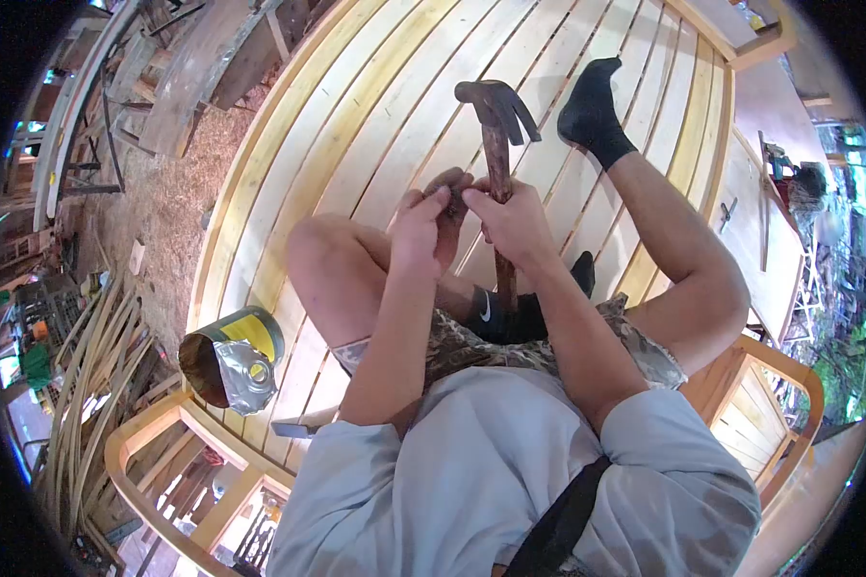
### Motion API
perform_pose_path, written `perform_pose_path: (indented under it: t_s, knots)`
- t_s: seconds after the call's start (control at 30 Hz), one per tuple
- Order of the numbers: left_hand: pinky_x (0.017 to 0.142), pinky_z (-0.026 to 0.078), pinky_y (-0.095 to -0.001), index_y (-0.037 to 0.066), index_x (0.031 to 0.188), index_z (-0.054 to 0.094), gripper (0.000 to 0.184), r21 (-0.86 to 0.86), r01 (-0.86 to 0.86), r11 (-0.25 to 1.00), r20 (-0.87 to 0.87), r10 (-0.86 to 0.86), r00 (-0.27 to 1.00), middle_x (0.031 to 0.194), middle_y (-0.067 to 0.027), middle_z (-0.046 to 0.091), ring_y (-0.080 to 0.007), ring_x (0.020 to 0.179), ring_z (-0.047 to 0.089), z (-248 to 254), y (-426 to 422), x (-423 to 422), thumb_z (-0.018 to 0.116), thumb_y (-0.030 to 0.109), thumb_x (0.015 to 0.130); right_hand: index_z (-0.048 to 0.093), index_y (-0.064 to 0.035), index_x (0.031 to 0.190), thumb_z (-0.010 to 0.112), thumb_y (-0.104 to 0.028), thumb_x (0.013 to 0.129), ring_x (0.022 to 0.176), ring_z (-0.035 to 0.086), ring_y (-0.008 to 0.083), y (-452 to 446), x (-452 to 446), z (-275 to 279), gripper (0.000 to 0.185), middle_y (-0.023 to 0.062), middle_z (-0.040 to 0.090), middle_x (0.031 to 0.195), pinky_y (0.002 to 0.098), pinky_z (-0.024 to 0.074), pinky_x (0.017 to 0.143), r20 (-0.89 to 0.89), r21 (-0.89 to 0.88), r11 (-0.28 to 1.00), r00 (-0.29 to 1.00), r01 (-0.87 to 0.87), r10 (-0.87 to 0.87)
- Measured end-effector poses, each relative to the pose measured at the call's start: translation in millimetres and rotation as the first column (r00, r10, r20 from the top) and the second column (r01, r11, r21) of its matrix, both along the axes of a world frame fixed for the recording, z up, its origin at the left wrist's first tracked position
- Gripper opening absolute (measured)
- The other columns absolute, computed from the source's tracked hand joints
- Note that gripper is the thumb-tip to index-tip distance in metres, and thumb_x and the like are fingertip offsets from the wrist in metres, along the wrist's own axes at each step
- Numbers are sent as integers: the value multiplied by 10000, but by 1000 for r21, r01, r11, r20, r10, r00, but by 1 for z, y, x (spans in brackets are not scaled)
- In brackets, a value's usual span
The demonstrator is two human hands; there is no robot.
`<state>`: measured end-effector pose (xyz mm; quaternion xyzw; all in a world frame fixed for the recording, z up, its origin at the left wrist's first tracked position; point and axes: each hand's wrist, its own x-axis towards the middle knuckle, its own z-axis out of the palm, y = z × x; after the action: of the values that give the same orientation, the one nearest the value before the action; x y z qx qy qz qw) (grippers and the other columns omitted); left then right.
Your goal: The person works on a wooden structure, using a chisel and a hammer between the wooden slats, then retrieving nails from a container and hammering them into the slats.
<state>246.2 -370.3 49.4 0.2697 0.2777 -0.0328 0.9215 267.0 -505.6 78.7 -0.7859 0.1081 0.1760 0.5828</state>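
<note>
A claw hammer point(497, 125) stands upright in front of my body, its dark metal head at the top and its worn handle running down between my legs. My right hand point(512, 219) is closed round the handle below the head. Just to the left, my left hand point(428, 223) is raised with its fingers curled together near my right fingertips. Something small and dark seems to lie between its fingers, too small to make out. Both hands are above the slatted wooden surface point(375, 144) on which I sit.
An open tin point(260, 332) with a crumpled silver piece point(245, 375) lies at the left edge of the slats. A flat metal blade point(293, 430) is near my left sleeve. Thin wood strips point(77, 385) are piled at far left. Curved wooden armrests point(149, 433) flank me.
</note>
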Motion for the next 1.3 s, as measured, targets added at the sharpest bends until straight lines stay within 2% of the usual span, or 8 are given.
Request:
perform_pose_path:
  t_s: [0.27, 0.47, 0.63, 0.7, 0.9, 1.1, 1.17, 1.3]
  knots:
    - [994, 527, -421, -65, 1088, 629, 183, 100, 80, 992, 274, -105, 956, 1182, -231, 649, -321, 1119, 639, -4, -9, -10, 512, -29, 952, 679, 16, 940, 713, -276, 822, 653, 614, 156, -7, -5, 13, 317, 76, 638, 706, 333, 485, 613, -90, 7, 1000, 996, 8, -7]
    - [967, 551, -444, 43, 836, 466, 169, 56, 187, 981, 198, -194, 961, 1228, -249, 617, -363, 1120, 636, -10, -15, -5, 459, -68, 963, 657, -10, 887, 674, -205, 849, 555, 562, 118, -5, -12, 1, 199, 32, 587, 642, 292, 445, 514, -81, 86, 990, 991, 113, -106]
    - [933, 574, -443, 71, 791, 399, 226, -140, 64, 988, 178, -38, 983, 1239, -251, 611, -386, 1140, 628, -11, -35, -2, 466, -58, 964, 694, -13, 865, 676, -221, 834, 683, 623, 126, -13, -12, -9, 210, 45, 652, 714, 304, 493, 645, -51, 57, 974, 975, 219, -216]
    - [917, 584, -440, 81, 773, 373, 255, -176, 52, 983, 175, -21, 984, 1244, -249, 610, -394, 1147, 624, -16, -36, -1, 474, -52, 966, 625, -27, 854, 641, -125, 894, 505, 523, 80, -13, -12, -11, 107, -11, 536, 612, 248, 414, 454, 22, 143, 953, 962, 268, -274]
    - [1042, 504, -491, 61, 876, 413, 137, -54, 51, 997, 32, -49, 998, 1232, -218, 620, -369, 1197, 592, -11, -46, 5, 489, -21, 954, 645, -27, 856, 650, -139, 897, 508, 519, 68, -16, -14, -16, 119, -20, 540, 617, 239, 411, 457, 60, 127, 961, 965, 247, -256]
    - [760, 555, -357, 84, 798, 495, 190, -179, 70, 981, 55, -61, 997, 896, -103, 660, -213, 845, 658, -39, -40, 2, 588, 115, 962, 666, -13, 832, 658, -143, 857, 633, 564, 82, -17, -16, -15, 133, -4, 590, 648, 280, 458, 601, 54, 136, 938, 943, 318, -327]
    - [509, 405, -261, 59, 805, 594, 178, -136, 49, 990, -98, -62, 993, 712, -18, 577, -102, 560, 504, -31, -35, -1, 688, 163, 916, 660, -14, 829, 657, -147, 857, 624, 558, 78, -21, -13, -17, 136, -8, 580, 639, 279, 452, 588, 43, 152, 939, 947, 310, -320]
    - [429, 322, -255, 81, 756, 557, 237, 111, 221, 969, -130, -207, 970, 678, 1, 575, -68, 472, 426, -13, -38, 8, 751, 162, 866, 649, -18, 818, 652, -162, 861, 597, 545, 70, -28, -11, -10, 151, -16, 565, 628, 281, 443, 560, -10, 124, 959, 967, 256, -256]
